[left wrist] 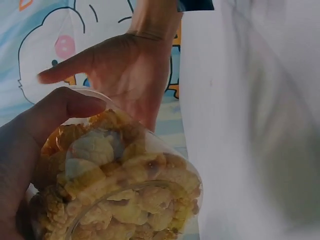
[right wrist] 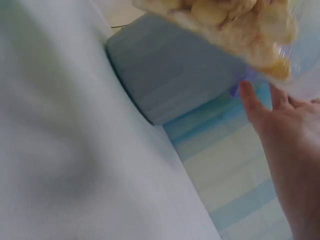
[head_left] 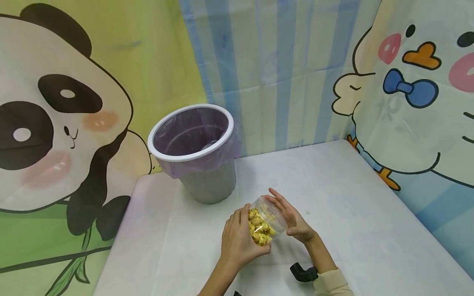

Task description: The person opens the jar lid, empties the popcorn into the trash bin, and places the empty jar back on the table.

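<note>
My left grip is curled round a clear jar of popcorn, tilted above the table on my side of the lined bin; my right grip is wide, fingers spread beside the jar's right-hand end, contact unclear. I read the step in hand as steadying the jar left-handed while the right attends to that end, lid or none I cannot tell. Next move probably calls for a firm left hold and right fingers closing round the rim.
</note>
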`<state>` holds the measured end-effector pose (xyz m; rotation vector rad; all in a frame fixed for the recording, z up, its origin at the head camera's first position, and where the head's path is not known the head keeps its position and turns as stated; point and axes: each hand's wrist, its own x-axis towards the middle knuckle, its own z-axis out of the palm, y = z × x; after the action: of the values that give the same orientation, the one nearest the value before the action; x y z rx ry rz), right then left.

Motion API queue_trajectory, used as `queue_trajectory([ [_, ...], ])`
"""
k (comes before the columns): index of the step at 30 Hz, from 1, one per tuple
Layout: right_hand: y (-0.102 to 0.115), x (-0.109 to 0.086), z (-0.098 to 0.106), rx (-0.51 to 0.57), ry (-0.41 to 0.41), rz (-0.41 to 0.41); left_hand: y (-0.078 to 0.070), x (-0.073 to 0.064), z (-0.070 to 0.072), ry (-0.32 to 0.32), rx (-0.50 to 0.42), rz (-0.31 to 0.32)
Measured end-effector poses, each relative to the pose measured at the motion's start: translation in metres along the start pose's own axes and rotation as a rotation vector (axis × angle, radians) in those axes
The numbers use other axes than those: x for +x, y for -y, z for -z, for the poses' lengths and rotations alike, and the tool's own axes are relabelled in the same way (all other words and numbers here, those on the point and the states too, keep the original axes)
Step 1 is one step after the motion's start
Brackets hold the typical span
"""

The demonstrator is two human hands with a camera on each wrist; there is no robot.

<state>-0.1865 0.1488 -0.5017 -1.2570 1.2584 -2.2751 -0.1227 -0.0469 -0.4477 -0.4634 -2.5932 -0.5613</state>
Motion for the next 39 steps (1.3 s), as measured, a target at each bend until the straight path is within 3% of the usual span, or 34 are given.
queue_trajectory([
  [4,0.0001,0.0014,-0.0017,-0.054,0.0,-0.012,-0.0002,-0.0016,0.0,0.058,-0.02,0.002],
  [7,0.002,0.0025,0.0009,-0.079,0.086,0.014,0.0002,-0.0024,0.0024,0.143,-0.08,0.008],
  [10,0.004,0.0019,0.0032,-0.082,0.152,-0.005,0.0023,-0.0025,0.0045,0.182,-0.101,0.011],
  [12,0.0043,0.0003,0.0039,-0.073,0.151,-0.057,0.0045,-0.0022,0.005,0.167,-0.079,0.008],
  [17,0.0016,-0.0031,0.0034,-0.128,0.048,-0.162,0.0075,-0.0019,0.0047,0.132,-0.035,0.002],
  [20,0.0006,-0.0021,0.0045,-0.174,0.051,-0.111,0.0065,-0.0022,0.0048,0.165,-0.059,0.008],
  [24,0.0007,-0.0006,0.0067,-0.148,0.129,-0.02,0.0044,-0.0031,0.0057,0.188,-0.08,0.02],
  [27,0.0011,-0.0006,0.0054,-0.106,0.135,-0.051,0.0041,-0.0037,0.0061,0.162,-0.046,0.013],
  [31,0.0006,-0.001,0.0025,-0.108,0.075,-0.125,0.0043,-0.0039,0.0053,0.132,-0.01,-0.001],
  [39,0.0009,0.0011,0.0029,-0.125,0.118,-0.048,0.003,-0.0055,0.0031,0.155,-0.013,0.002],
])
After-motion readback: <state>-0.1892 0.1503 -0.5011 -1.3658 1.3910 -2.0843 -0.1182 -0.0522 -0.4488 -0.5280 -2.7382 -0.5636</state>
